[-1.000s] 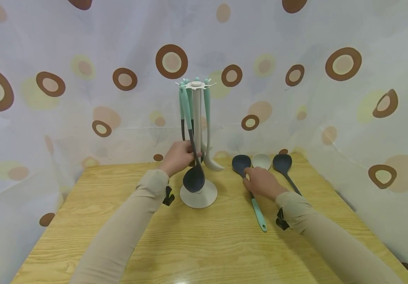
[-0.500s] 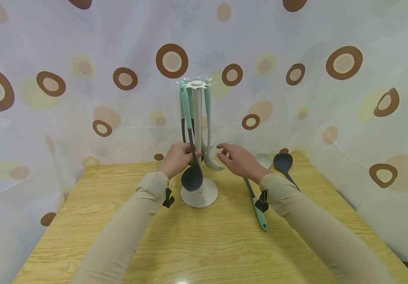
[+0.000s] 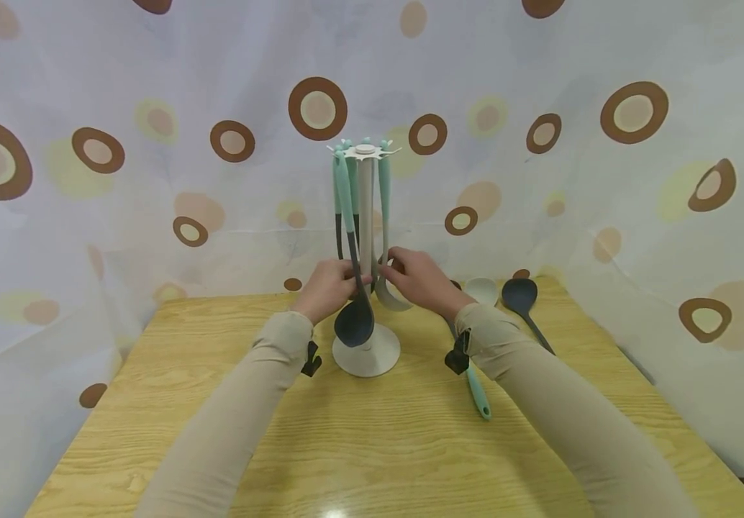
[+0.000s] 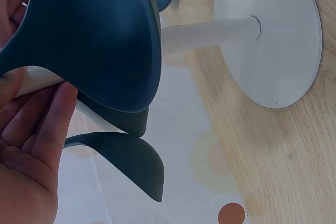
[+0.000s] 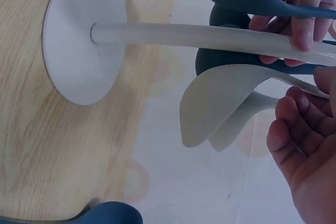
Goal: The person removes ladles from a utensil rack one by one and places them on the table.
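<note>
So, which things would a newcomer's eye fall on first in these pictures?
Most likely the white stand in the middle, hung with mint-handled utensils: the left grip holds its post, and the right grip pinches a pale utensil. The patterned backdrop, dotted with brown rings, may draw attention next. Then come three utensils lying on the table, right of the stand.

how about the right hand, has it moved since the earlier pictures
Yes: in the head view the right hand has moved left and up in the image, closer to the white utensil rack.
</note>
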`<action>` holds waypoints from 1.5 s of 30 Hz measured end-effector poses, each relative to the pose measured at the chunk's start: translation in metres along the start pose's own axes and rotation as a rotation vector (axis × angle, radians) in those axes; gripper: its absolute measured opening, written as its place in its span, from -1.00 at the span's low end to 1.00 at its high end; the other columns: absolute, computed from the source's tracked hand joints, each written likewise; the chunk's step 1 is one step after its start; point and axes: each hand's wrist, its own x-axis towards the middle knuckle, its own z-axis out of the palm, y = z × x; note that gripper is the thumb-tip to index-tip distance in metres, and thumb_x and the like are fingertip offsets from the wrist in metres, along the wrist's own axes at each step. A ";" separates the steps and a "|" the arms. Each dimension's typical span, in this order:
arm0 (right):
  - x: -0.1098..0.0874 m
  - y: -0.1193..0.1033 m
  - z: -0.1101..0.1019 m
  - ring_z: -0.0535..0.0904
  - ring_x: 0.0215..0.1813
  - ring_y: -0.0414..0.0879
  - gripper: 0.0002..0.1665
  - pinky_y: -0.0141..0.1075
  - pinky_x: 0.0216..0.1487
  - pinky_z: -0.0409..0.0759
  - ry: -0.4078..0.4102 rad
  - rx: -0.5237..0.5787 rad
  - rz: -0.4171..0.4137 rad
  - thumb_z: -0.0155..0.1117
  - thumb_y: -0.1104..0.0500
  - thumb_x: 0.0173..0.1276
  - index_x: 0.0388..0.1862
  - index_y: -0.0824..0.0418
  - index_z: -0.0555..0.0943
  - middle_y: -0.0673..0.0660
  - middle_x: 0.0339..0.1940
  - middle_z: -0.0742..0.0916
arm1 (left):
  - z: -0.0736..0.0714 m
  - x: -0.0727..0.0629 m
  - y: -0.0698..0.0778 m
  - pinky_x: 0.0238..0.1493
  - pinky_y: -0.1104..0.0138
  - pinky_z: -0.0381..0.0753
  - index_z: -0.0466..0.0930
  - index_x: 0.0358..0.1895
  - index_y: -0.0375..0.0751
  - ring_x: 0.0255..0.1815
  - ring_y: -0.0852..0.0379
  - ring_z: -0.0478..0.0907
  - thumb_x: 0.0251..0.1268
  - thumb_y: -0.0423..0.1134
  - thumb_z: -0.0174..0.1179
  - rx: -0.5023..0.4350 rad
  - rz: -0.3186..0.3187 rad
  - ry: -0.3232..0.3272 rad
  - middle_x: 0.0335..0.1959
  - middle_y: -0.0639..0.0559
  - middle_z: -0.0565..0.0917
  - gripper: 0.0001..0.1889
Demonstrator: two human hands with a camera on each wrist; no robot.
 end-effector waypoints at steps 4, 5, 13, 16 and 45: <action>0.003 -0.004 0.000 0.44 -0.54 -0.08 -0.76 -0.23 -0.45 0.40 0.014 0.010 0.021 0.05 0.03 0.60 -0.22 0.13 0.55 0.05 -0.52 0.60 | -0.001 0.000 0.001 -0.21 0.23 0.64 0.67 -0.39 -0.10 -0.31 0.09 0.66 0.45 0.01 0.21 0.004 -0.007 -0.004 -0.46 0.03 0.67 -0.69; 0.004 -0.005 -0.001 0.45 -0.53 -0.07 -0.75 -0.23 -0.45 0.41 0.016 0.012 0.026 0.04 0.04 0.61 -0.24 0.14 0.54 0.05 -0.50 0.60 | -0.001 -0.001 0.001 -0.21 0.23 0.64 0.67 -0.39 -0.10 -0.31 0.10 0.66 0.46 0.01 0.21 0.000 -0.009 -0.006 -0.46 0.03 0.66 -0.70; 0.007 -0.009 -0.006 0.50 -0.50 -0.06 -0.75 -0.23 -0.43 0.45 0.029 0.001 0.025 0.01 0.10 0.60 -0.29 0.17 0.51 0.09 -0.48 0.60 | -0.001 -0.001 0.002 -0.20 0.25 0.66 0.67 -0.40 -0.12 -0.32 0.11 0.66 0.45 -0.04 0.23 -0.014 -0.009 -0.002 -0.47 0.03 0.67 -0.71; 0.009 -0.008 -0.009 0.49 -0.52 -0.07 -0.76 -0.24 -0.44 0.45 0.048 -0.013 0.009 0.00 0.13 0.59 -0.28 0.19 0.52 0.09 -0.49 0.60 | -0.002 -0.001 0.002 -0.22 0.26 0.64 0.65 -0.43 -0.15 -0.34 0.10 0.63 0.44 -0.04 0.24 -0.004 -0.006 0.002 -0.49 0.01 0.66 -0.70; -0.027 0.064 0.006 0.53 -0.47 -0.17 -0.79 -0.20 -0.34 0.53 -0.039 -0.244 -0.100 0.13 0.14 0.56 -0.06 0.20 0.67 0.05 -0.36 0.75 | 0.001 0.003 0.000 -0.22 0.25 0.65 0.68 -0.36 -0.15 -0.29 -0.01 0.70 0.45 -0.11 0.24 -0.021 -0.023 -0.017 -0.43 -0.19 0.69 -0.77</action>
